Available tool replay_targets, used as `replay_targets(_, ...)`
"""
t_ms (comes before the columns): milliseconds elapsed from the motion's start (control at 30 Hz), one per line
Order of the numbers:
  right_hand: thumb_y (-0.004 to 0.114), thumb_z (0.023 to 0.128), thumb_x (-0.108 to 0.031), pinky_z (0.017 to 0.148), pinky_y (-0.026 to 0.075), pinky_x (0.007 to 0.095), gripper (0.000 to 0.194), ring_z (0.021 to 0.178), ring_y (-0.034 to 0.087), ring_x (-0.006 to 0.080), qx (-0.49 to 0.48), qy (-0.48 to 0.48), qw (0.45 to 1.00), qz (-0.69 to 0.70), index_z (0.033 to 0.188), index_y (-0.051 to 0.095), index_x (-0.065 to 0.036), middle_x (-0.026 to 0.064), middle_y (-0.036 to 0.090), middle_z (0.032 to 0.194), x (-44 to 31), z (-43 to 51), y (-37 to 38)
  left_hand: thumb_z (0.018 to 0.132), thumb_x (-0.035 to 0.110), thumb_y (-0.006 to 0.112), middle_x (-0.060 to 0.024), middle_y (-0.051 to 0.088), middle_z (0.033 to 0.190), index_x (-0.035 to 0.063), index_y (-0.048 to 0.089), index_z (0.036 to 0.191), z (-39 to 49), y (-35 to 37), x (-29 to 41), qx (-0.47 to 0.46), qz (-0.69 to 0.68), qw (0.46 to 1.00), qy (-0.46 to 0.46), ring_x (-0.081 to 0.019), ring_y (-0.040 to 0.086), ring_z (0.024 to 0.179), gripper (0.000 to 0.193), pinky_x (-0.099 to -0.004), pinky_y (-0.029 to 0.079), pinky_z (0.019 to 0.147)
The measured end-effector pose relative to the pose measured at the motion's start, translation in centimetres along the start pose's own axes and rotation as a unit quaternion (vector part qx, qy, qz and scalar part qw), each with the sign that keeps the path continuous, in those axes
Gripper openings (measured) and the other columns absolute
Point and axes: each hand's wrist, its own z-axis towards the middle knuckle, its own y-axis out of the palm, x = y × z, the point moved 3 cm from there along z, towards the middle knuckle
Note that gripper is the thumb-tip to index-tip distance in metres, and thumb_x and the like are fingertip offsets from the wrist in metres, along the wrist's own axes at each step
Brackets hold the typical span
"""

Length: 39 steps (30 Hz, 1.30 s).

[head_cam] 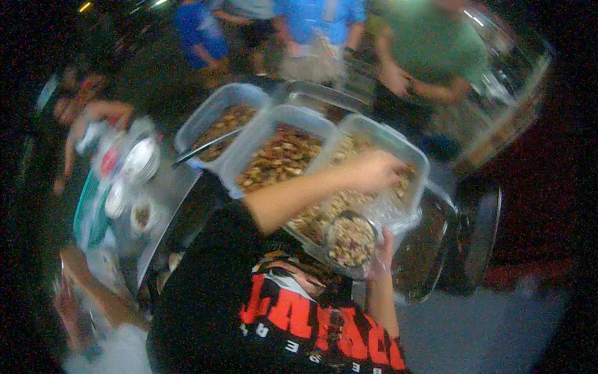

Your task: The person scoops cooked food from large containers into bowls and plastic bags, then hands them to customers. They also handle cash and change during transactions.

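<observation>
My left hand is blurred. It reaches across to the right-hand plastic tub, fingers pointing down over the pale chopped food. Whether those fingers grip anything cannot be told. My right hand holds a round, clear container heaped with similar pale pieces, close to my chest at the tub's near edge. Crumpled clear plastic lies beside it, over the tub's near right corner. A middle tub contains browner food pieces; my left forearm crosses its near corner.
A third tub stands left, crossed by a long thin utensil. Behind is a metal tray. Stacked white bowls and a teal basket are farther left. Several people stand opposite; another person's arm is lower left.
</observation>
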Motion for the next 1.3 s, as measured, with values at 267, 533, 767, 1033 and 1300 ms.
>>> replay_targets(267,0.034,0.084,-0.057,0.096,0.034,0.0472,0.07,0.115,0.041,0.0317,-0.094,0.014,0.995,0.001,0.133,0.024,-0.008,0.0125,0.032,0.133,3.3,-1.4,2.2,0.062,0.018,0.058,-0.0133,0.059,0.078,0.0057,0.06,0.069,-6.0,-3.4,7.2,-0.098,0.059,0.969,0.22,-0.029,0.058,0.079,0.014,-0.042,0.047,0.067)
replay_targets(533,0.034,0.079,-0.067,0.088,0.042,0.0488,0.079,0.112,0.044,0.0307,-0.143,-0.008,0.963,-0.23,0.132,0.027,-0.008,0.0137,0.041,0.126,6.5,3.9,5.0,0.07,0.017,0.054,-0.0163,0.059,0.076,0.0033,0.06,0.073,-14.6,-10.9,6.7,-0.131,0.116,0.984,0.01,-0.0307,0.059,0.072,0.015,-0.043,0.047,0.062)
replay_targets(767,0.029,0.077,-0.071,0.087,0.043,0.043,0.083,0.105,0.05,0.0282,-0.18,0.08,0.945,-0.261,0.131,0.03,-0.008,0.0115,0.046,0.122,12.9,3.6,18.1,0.072,0.023,0.058,-0.0177,0.062,0.074,0.0002,0.064,0.074,-21.9,-18.1,0.2,-0.279,0.188,0.915,-0.221,-0.0333,0.061,0.072,0.024,-0.0446,0.048,0.062)
replay_targets(1033,0.028,0.077,-0.072,0.093,0.037,0.0437,0.085,0.116,0.041,0.027,-0.197,0.059,0.914,-0.349,0.136,0.02,-0.012,0.0105,0.035,0.132,20.4,4.6,26.3,0.071,0.027,0.058,-0.0173,0.062,0.074,0.0031,0.065,0.078,-30.7,-24.7,-1.8,-0.232,0.154,0.931,-0.236,-0.0339,0.059,0.069,0.026,-0.0433,0.047,0.063)
replay_targets(1300,0.028,0.074,-0.075,0.095,0.036,0.0443,0.091,0.117,0.042,0.0288,-0.286,0.228,0.883,-0.294,0.135,0.02,-0.008,0.0122,0.037,0.131,25.5,8.5,31.8,0.066,0.008,0.052,-0.0091,0.064,0.073,0.0041,0.065,0.081,-36.6,-30.2,-6.2,-0.264,0.098,0.907,-0.312,-0.0199,0.058,0.06,0.021,-0.0366,0.045,0.054)
